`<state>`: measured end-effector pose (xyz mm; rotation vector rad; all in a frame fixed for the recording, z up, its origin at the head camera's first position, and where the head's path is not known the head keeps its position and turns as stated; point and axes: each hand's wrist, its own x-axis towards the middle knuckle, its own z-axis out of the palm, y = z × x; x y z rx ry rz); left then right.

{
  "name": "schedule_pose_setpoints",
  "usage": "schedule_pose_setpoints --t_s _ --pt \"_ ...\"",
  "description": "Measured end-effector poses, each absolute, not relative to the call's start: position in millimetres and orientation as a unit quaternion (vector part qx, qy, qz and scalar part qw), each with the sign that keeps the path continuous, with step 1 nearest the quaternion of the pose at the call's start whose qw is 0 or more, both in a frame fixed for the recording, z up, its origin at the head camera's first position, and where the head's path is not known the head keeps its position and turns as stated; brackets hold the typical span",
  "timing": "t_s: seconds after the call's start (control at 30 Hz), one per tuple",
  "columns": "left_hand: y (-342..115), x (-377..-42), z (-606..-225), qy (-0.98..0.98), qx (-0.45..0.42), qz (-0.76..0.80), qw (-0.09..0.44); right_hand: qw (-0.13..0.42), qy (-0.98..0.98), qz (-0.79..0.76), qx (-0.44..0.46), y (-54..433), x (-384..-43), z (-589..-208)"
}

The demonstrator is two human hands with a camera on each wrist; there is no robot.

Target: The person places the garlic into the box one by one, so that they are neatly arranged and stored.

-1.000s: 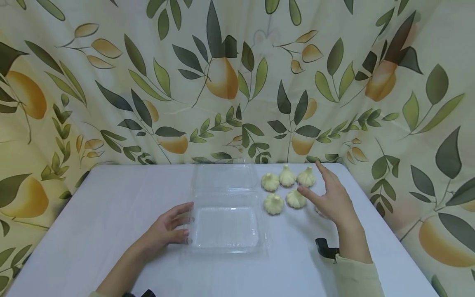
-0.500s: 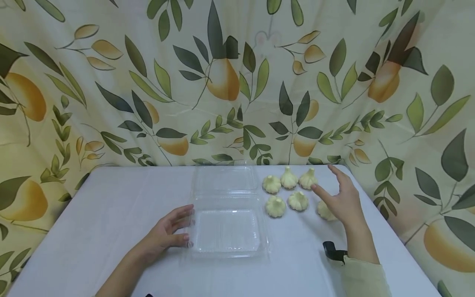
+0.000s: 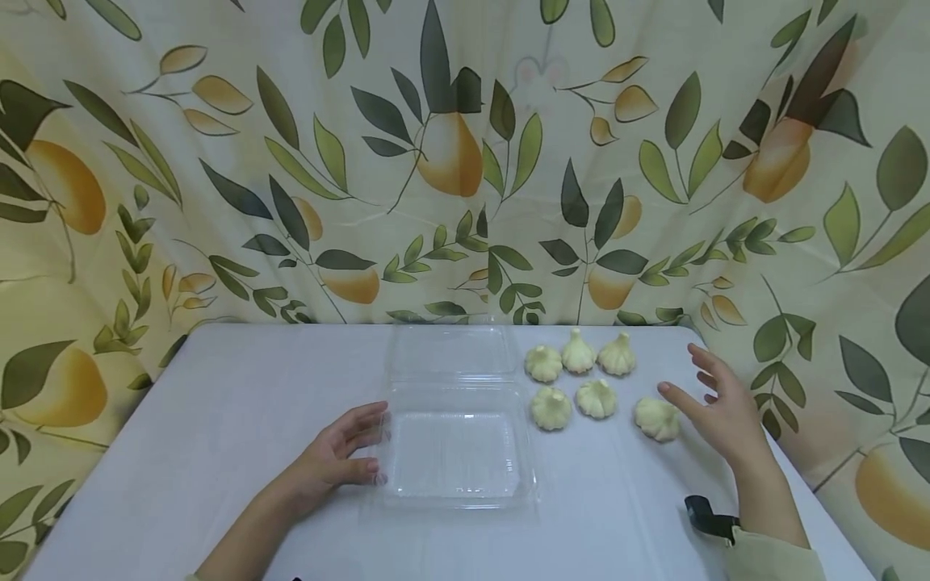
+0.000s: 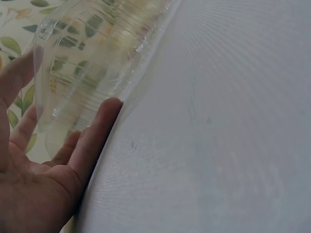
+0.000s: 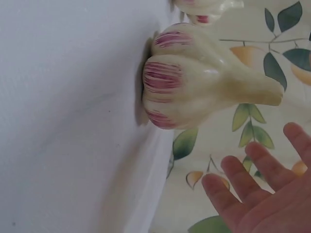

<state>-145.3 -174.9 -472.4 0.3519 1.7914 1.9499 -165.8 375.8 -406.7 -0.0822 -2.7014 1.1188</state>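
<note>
A clear plastic clamshell box lies opened on the white table, its lid flat toward the back. My left hand rests at the box's left edge, fingers and thumb spread along the side; the left wrist view has the fingertips against the clear wall. On the right, my right hand hovers beside a single garlic bulb, fingers spread and holding nothing. Close up in the right wrist view, that garlic bulb has purple streaks and a thick stem, apart from the fingers.
Several more garlic bulbs stand in two rows just right of the box. A patterned curtain hangs behind the table's back edge. White cloth covers the table.
My right hand has moved rightward and a little nearer, off the grouped bulbs, uncovering the single garlic bulb. My left hand stays at the box's edge. The head view has shifted slightly.
</note>
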Motion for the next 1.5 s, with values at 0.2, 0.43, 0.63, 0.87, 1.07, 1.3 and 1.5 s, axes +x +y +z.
schedule_pose_setpoints --t_s 0.2,0.43,0.63,0.87,1.07,1.3,1.5 --pt "-176 -143 -470 0.655 0.121 0.706 0.241 0.063 -0.924 0.375 -0.029 376 -164 -411" --pt "-175 -144 -471 0.654 0.125 0.706 0.243 0.042 -0.926 0.373 -0.028 379 -165 -414" --pt "-176 -146 -470 0.651 0.144 0.707 0.237 0.039 -0.926 0.376 -0.024 384 -164 -410" --pt "-176 -147 -470 0.645 0.135 0.712 0.243 0.011 -0.932 0.362 -0.032 385 -162 -409" --pt "-178 -147 -473 0.638 0.138 0.716 0.247 0.004 -0.931 0.362 -0.032 385 -161 -411" --pt "-179 -146 -473 0.631 0.142 0.719 0.255 -0.036 -0.925 0.376 -0.027 391 -161 -413" --pt "-178 -147 -473 0.633 0.142 0.719 0.251 -0.074 -0.918 0.389 -0.015 393 -162 -417"
